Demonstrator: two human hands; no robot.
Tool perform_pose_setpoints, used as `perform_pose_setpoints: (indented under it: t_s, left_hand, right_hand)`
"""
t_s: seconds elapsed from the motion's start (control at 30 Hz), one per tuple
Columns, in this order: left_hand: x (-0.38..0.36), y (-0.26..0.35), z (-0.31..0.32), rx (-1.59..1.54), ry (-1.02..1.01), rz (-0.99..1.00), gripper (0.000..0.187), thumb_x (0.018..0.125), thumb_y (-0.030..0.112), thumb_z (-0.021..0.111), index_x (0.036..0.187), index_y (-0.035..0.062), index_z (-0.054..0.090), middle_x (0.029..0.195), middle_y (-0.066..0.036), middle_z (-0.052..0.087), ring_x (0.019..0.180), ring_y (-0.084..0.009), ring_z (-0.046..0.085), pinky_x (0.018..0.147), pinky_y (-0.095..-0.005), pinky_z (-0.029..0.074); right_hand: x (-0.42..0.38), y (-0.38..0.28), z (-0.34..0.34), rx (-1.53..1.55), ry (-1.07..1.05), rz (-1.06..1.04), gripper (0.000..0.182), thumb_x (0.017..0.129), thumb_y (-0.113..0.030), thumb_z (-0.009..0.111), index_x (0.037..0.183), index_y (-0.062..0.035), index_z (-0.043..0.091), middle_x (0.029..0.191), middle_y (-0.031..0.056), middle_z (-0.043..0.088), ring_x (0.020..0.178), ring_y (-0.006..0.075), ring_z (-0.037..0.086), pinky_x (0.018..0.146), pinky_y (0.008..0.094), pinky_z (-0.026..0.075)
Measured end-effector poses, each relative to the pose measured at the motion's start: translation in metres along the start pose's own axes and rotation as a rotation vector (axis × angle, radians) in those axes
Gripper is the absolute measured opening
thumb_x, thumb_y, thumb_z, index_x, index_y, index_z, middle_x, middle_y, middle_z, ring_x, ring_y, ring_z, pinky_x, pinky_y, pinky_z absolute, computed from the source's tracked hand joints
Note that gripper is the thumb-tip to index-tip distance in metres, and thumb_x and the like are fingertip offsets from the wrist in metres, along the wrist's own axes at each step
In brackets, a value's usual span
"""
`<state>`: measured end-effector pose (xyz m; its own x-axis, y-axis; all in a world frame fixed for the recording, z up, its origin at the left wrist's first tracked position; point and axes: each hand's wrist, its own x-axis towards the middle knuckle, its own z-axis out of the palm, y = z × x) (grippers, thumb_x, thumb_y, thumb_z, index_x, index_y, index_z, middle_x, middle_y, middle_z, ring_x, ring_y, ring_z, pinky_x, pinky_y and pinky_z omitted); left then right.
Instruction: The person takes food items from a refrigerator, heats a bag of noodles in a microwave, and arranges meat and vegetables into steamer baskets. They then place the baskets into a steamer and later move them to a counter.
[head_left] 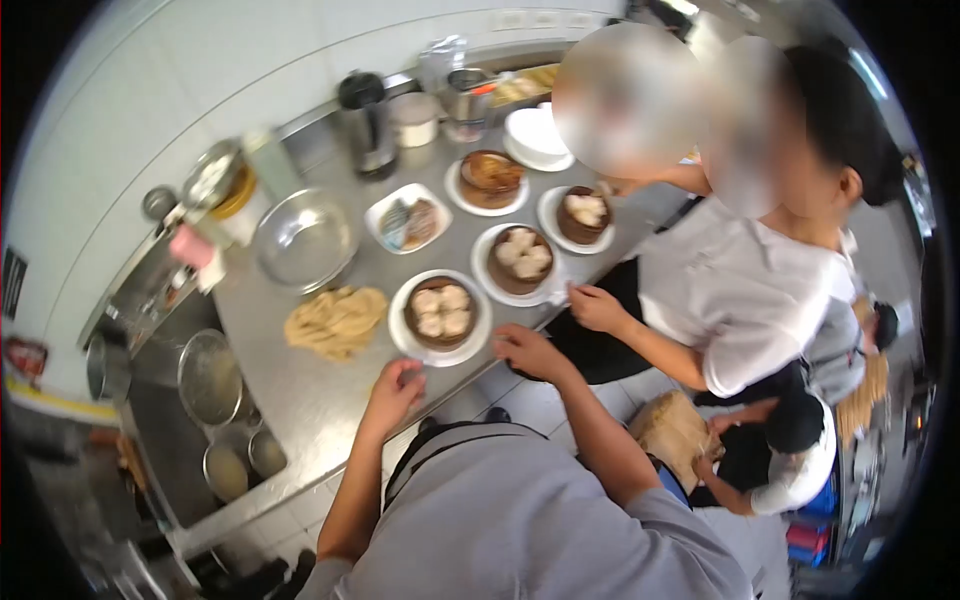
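A bamboo steamer basket point(465, 328) of pale dumplings point(440, 308) stands on a white plate point(407, 340) at the counter's front edge. My left hand point(396, 392) is just below the plate's near rim, fingers bent and apart, holding nothing. To the right of the plate, my right hand point(527, 352) has its fingers curled together; I cannot tell what, if anything, is in them. A second steamer of dumplings point(522, 253) sits on its own plate point(482, 262) just behind, with a co-worker's hand point(596, 308) near it.
A crumpled tan cloth point(337, 322) lies left of the plates, below a steel bowl point(305, 240). Behind are a square dish point(408, 219) and more plated baskets point(490, 178). A co-worker in white point(745, 275) stands close on my right; another person crouches by a brown bag point(676, 432).
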<state>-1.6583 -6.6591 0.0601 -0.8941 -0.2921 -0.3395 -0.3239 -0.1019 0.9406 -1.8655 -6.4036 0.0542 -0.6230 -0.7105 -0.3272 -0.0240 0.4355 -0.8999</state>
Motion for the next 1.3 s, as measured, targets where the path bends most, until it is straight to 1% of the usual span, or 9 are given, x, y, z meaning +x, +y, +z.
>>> perform_pose_setpoints:
  t_s: [0.2, 0.33, 0.4, 0.47, 0.53, 0.7, 0.83, 1.17, 1.3]
  left_hand:
    - [0.022, -0.001, 0.014, -0.039, 0.233, 0.056, 0.032, 0.096, 0.012, 0.07, 0.124, 0.0055, 0.057, 0.095, -0.002, 0.063, 0.087, -0.0114, 0.06, 0.076, -0.0273, 0.051]
    - [0.014, 0.022, 0.004, 0.042, 0.132, 0.078, 0.028, 0.096, 0.015, 0.071, 0.12, 0.006, 0.06, 0.096, -0.003, 0.065, 0.087, -0.0112, 0.061, 0.077, -0.0281, 0.05]
    - [0.003, 0.047, -0.01, 0.559, 0.11, 0.171, 0.021, 0.096, 0.017, 0.07, 0.112, 0.0045, 0.064, 0.096, -0.003, 0.068, 0.087, -0.0106, 0.063, 0.076, -0.0288, 0.052]
    - [0.003, 0.057, -0.014, 0.57, -0.031, 0.18, 0.026, 0.094, 0.024, 0.072, 0.108, 0.0023, 0.065, 0.094, -0.011, 0.072, 0.081, -0.017, 0.066, 0.075, -0.0336, 0.054]
    - [0.01, 0.072, -0.002, 0.469, -0.294, 0.124, 0.025, 0.095, 0.023, 0.071, 0.11, 0.0027, 0.066, 0.091, -0.007, 0.07, 0.077, -0.0143, 0.064, 0.072, -0.0309, 0.053]
    - [0.055, 0.064, 0.101, 0.265, -0.832, -0.189, 0.024, 0.097, 0.02, 0.07, 0.114, 0.0037, 0.066, 0.097, 0.001, 0.065, 0.082, -0.0074, 0.059, 0.073, -0.024, 0.05]
    - [0.068, 0.067, 0.194, 0.405, -1.121, -0.139, 0.028, 0.098, 0.019, 0.069, 0.121, 0.004, 0.065, 0.101, 0.0, 0.065, 0.09, -0.0082, 0.058, 0.081, -0.0248, 0.049]
    - [0.067, 0.056, 0.377, 0.58, -1.491, -0.159, 0.03, 0.099, 0.021, 0.068, 0.124, 0.0043, 0.062, 0.103, -0.001, 0.063, 0.088, -0.0086, 0.058, 0.078, -0.025, 0.049]
    - [0.063, 0.037, 0.471, 0.611, -1.596, -0.174, 0.031, 0.099, 0.021, 0.068, 0.122, 0.0027, 0.062, 0.103, -0.001, 0.063, 0.084, -0.0084, 0.059, 0.072, -0.0254, 0.05]
  right_hand:
    - [-0.049, 0.018, 0.005, 0.237, 0.076, 0.125, 0.052, 0.096, -0.027, 0.068, 0.142, -0.0063, 0.052, 0.092, 0.005, 0.065, 0.067, 0.0088, 0.056, 0.056, 0.0241, 0.046]
    - [-0.063, 0.015, -0.004, 0.33, 0.093, 0.185, 0.052, 0.096, -0.025, 0.067, 0.141, -0.0052, 0.051, 0.093, 0.0041, 0.065, 0.067, 0.0088, 0.057, 0.056, 0.0232, 0.047]
    - [-0.071, 0.022, -0.007, 0.372, 0.162, 0.211, 0.047, 0.096, -0.024, 0.066, 0.138, -0.0057, 0.055, 0.095, 0.0038, 0.067, 0.067, 0.0089, 0.057, 0.057, 0.0242, 0.047]
    - [-0.09, 0.032, -0.01, 0.277, 0.187, 0.278, 0.041, 0.098, -0.023, 0.064, 0.134, -0.0057, 0.059, 0.092, 0.0037, 0.067, 0.067, 0.0095, 0.057, 0.059, 0.0247, 0.049]
    - [-0.097, 0.064, -0.005, 0.335, 0.227, 0.287, 0.041, 0.097, -0.028, 0.064, 0.131, -0.0069, 0.061, 0.095, 0.0037, 0.068, 0.071, 0.0101, 0.058, 0.061, 0.027, 0.05]
    - [-0.145, 0.081, 0.021, 0.434, 0.353, 0.399, 0.046, 0.094, -0.031, 0.067, 0.133, -0.0072, 0.061, 0.099, 0.0065, 0.069, 0.077, 0.0141, 0.062, 0.067, 0.0303, 0.053]
    - [-0.213, 0.056, 0.012, 0.493, 0.434, 0.437, 0.048, 0.098, -0.034, 0.064, 0.138, -0.0084, 0.059, 0.098, 0.0081, 0.069, 0.079, 0.0158, 0.063, 0.072, 0.0318, 0.053]
    - [-0.392, 0.047, -0.038, 0.364, 1.041, 0.333, 0.043, 0.097, -0.031, 0.068, 0.13, -0.0049, 0.061, 0.097, 0.0128, 0.07, 0.087, 0.0242, 0.067, 0.079, 0.0357, 0.052]
    - [-0.439, 0.059, -0.054, 0.312, 1.202, 0.453, 0.042, 0.095, -0.023, 0.071, 0.13, -0.0023, 0.062, 0.094, 0.0084, 0.068, 0.085, 0.0166, 0.064, 0.079, 0.0316, 0.052]
